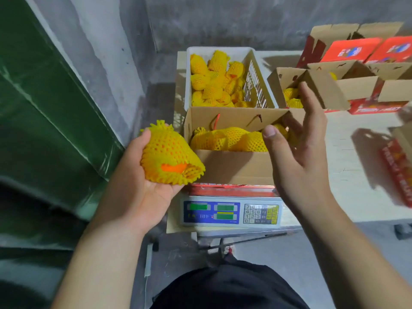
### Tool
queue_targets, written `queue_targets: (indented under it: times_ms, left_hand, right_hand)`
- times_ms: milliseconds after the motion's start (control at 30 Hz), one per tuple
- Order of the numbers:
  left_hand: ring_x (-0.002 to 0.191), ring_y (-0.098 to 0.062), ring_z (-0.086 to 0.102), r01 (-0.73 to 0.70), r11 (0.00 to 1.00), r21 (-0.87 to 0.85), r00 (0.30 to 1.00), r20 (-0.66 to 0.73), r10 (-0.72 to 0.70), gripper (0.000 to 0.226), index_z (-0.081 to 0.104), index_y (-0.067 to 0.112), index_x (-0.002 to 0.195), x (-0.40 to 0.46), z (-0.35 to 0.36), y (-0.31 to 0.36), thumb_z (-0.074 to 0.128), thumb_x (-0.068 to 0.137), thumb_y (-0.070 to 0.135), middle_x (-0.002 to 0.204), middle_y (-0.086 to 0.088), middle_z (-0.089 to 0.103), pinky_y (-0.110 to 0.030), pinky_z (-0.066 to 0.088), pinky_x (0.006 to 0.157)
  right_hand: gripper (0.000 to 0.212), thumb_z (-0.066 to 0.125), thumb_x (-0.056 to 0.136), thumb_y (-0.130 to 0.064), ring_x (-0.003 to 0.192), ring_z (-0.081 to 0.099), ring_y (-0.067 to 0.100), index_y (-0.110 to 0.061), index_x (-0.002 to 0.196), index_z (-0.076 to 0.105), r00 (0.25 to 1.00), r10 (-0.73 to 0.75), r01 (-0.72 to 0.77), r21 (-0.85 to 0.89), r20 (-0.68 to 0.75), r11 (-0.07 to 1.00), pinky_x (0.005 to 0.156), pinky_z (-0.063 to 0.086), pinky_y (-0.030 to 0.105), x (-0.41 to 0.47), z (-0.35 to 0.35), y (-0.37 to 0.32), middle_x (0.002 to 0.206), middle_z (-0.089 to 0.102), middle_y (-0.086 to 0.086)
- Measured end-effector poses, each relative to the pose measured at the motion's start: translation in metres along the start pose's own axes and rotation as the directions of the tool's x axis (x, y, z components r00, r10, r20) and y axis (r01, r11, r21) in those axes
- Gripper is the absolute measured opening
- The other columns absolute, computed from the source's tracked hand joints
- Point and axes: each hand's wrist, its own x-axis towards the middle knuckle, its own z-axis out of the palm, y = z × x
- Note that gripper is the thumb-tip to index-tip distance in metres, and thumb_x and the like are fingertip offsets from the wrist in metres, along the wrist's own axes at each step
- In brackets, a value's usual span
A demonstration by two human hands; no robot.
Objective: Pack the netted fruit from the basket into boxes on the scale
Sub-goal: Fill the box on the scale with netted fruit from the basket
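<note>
My left hand (138, 192) cups an orange fruit in yellow foam netting (169, 155), palm up, left of the box. A cardboard box (231, 166) stands on the scale (231, 211) and holds several netted fruits (229, 139). Behind it a white basket (256, 83) is filled with more netted fruit (214, 81). My right hand (298, 143) hovers over the box's right side with fingers spread and holds nothing.
A second open box (312, 85) with netted fruit stands to the right on the pale table (356, 166). Red printed boxes (367, 54) stand at the back right, another (399, 168) at the right edge. A grey wall and a green tarp (44, 108) are on the left.
</note>
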Motion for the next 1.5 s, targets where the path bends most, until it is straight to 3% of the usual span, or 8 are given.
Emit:
queue_targets:
  times_ms: [233,333,533,667,900,1000,1267,1500]
  left_hand:
    - [0.098,-0.027,0.079,-0.039,0.999,-0.005,0.999,-0.029,0.039,0.037,0.067,0.022,0.131,-0.016,-0.016,0.006,0.058,0.101,0.041,0.111,-0.007,0.079,-0.049,0.064,0.074]
    - [0.102,-0.032,0.077,-0.027,1.000,-0.004,0.999,-0.041,0.027,0.046,0.063,0.015,0.135,-0.022,-0.017,0.005,0.058,0.099,0.042,0.119,-0.014,0.077,-0.051,0.064,0.078]
    - [0.113,-0.036,0.073,0.020,0.993,0.120,0.999,0.042,-0.025,0.068,0.059,0.007,0.140,-0.027,-0.009,-0.011,0.067,0.087,0.049,0.126,-0.021,0.073,-0.051,0.062,0.090]
    - [0.129,-0.031,0.065,0.058,0.977,0.207,0.965,0.239,-0.108,0.064,0.055,0.010,0.147,-0.027,-0.004,-0.023,0.055,0.099,0.052,0.138,-0.018,0.067,-0.045,0.056,0.104]
    - [0.130,-0.009,0.062,-0.176,0.856,0.486,0.978,0.186,0.095,0.040,0.071,0.049,0.122,-0.015,0.000,-0.033,0.063,0.083,0.050,0.123,0.026,0.071,-0.040,0.043,0.115]
    - [0.121,-0.010,0.068,-0.202,0.815,0.543,0.970,0.225,0.090,0.029,0.075,0.051,0.110,-0.014,-0.004,-0.034,0.065,0.083,0.047,0.123,0.022,0.072,-0.038,0.047,0.111]
    - [0.116,-0.004,0.067,-0.337,0.648,0.683,0.942,0.239,0.237,0.025,0.073,0.046,0.109,-0.015,-0.005,-0.037,0.060,0.088,0.041,0.114,0.017,0.074,-0.040,0.049,0.110]
    - [0.111,0.002,0.068,-0.353,0.590,0.726,0.935,0.259,0.241,0.022,0.073,0.046,0.108,-0.014,-0.012,-0.040,0.059,0.097,0.033,0.114,0.023,0.073,-0.018,0.053,0.086]
  right_hand:
    - [0.065,0.061,0.092,-0.044,0.135,0.050,0.009,-0.035,0.153,0.039,0.998,0.027,-0.025,-0.031,0.061,0.999,0.101,0.046,0.027,-0.009,0.012,-0.006,0.156,0.041,-0.012]
    - [0.061,0.063,0.095,-0.032,0.134,0.052,0.009,-0.029,0.151,0.041,0.993,0.057,-0.061,0.033,0.102,0.998,0.106,0.050,0.033,-0.015,0.018,-0.015,0.151,0.047,-0.010]
    - [0.083,0.079,0.085,-0.041,0.124,0.058,0.001,-0.037,0.154,0.034,0.778,0.175,-0.283,0.089,0.603,0.955,0.098,0.057,0.030,-0.049,0.051,-0.038,0.133,0.055,-0.027]
    - [0.075,0.085,0.082,-0.005,0.108,0.067,0.003,-0.032,0.140,0.046,0.810,0.261,-0.406,0.181,0.525,0.896,0.084,0.058,0.021,-0.058,0.058,-0.027,0.114,0.066,-0.020]
    - [0.072,0.081,0.071,-0.029,0.098,0.066,0.001,-0.044,0.134,0.049,0.944,0.254,-0.275,0.081,0.210,0.958,0.071,0.058,0.020,-0.005,0.023,0.000,0.107,0.061,-0.028]
    - [0.082,0.075,0.069,-0.028,0.091,0.064,0.002,-0.031,0.144,0.045,0.986,0.126,-0.115,-0.099,0.109,0.988,0.066,0.054,0.019,0.036,0.011,0.011,0.112,0.060,-0.015]
    - [0.080,0.078,0.089,-0.018,0.129,0.056,0.029,-0.032,0.156,0.039,0.844,0.221,0.155,-0.617,0.489,0.772,0.088,0.043,0.031,0.083,-0.005,0.035,0.151,0.053,0.007]
    - [0.056,0.077,0.092,-0.027,0.127,0.060,0.007,-0.029,0.144,0.056,0.832,0.203,-0.103,-0.215,0.516,0.971,0.105,0.054,0.039,0.032,0.005,0.008,0.138,0.063,-0.011]
